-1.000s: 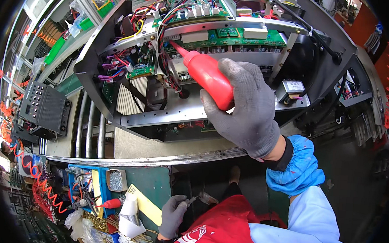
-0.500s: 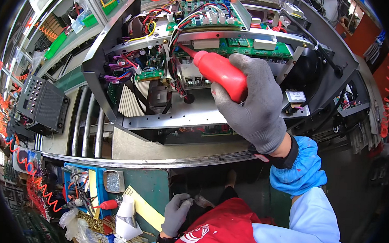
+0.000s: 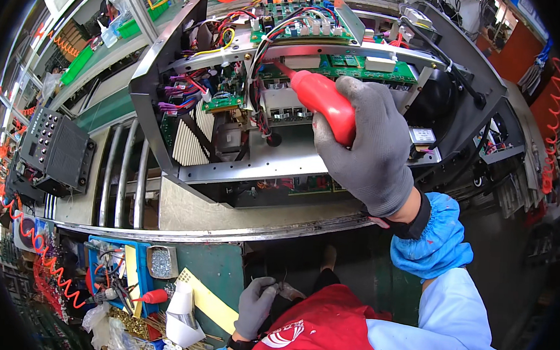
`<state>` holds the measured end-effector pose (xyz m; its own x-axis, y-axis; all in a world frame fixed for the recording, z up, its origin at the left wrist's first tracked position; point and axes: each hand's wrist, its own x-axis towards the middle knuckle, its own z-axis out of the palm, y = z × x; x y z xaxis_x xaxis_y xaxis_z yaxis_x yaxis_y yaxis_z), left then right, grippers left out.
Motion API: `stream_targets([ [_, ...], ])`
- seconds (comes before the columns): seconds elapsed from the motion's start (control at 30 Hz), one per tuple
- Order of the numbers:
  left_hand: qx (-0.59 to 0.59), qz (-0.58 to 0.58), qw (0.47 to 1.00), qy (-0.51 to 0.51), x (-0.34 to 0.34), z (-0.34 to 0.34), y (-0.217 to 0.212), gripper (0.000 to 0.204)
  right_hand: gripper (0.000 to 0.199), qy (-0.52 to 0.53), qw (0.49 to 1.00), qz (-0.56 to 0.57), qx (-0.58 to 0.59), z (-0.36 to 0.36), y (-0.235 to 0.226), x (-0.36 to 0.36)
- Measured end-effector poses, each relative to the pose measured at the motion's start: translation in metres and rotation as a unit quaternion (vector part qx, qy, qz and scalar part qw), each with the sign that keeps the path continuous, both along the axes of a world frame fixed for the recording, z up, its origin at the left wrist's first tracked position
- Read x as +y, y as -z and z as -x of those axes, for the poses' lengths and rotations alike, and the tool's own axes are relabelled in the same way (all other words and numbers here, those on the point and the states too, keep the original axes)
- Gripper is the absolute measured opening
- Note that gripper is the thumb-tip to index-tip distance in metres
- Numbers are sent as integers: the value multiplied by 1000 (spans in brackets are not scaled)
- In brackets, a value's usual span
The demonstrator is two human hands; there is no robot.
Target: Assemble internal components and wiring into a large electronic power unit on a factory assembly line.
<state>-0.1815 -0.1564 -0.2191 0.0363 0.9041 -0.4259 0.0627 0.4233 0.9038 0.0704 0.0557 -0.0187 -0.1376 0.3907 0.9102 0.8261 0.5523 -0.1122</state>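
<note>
My right hand (image 3: 374, 149), in a grey glove, is wrapped round a red squeeze bottle (image 3: 323, 100). The bottle's thin pointed nozzle tilts to the upper left, with its tip by a metal crossbar (image 3: 339, 50) inside an open equipment chassis (image 3: 254, 170). Close to the tip lie a wire bundle (image 3: 254, 77) and a green circuit board (image 3: 357, 67); whether the tip touches anything I cannot tell. Low in front of my body, my left hand (image 3: 256, 308), also gloved, has its fingers curled together; what they hold, if anything, is hidden.
Left of the chassis are metal rollers (image 3: 124, 172) and a black control unit (image 3: 54, 151). A blue bin (image 3: 106, 244) of tools, a small box of screws (image 3: 161, 262), another red bottle (image 3: 152, 296) and a yellow strip (image 3: 205, 299) lie at lower left. An orange coiled hose (image 3: 50, 260) hangs nearby.
In the view, the chassis has shifted slightly right. My right hand and the red bottle moved a little with it, the nozzle still at the crossbar. My left hand stays about where it was.
</note>
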Motion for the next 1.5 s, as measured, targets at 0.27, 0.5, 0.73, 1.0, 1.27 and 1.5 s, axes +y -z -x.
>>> stream_targets([
  [0.27,30,-32,999,17,-6,11,5,26,51,20,998,-37,-36,13,2,-4],
  [0.5,27,-26,999,23,-10,23,-1,27,49,17,999,-25,-36,25,-1,-5],
  [0.73,35,-27,999,-3,-22,34,6,25,50,74,994,-43,-63,31,-3,-10],
  [1.0,-1,17,1000,16,-28,46,10,26,50,101,991,-15,-83,44,0,-18],
  [1.27,6,-1,1000,26,-40,45,12,28,46,114,989,-47,-82,38,10,-13],
  [1.5,25,-41,999,6,-51,48,10,27,45,32,993,-108,-19,48,5,-38],
])
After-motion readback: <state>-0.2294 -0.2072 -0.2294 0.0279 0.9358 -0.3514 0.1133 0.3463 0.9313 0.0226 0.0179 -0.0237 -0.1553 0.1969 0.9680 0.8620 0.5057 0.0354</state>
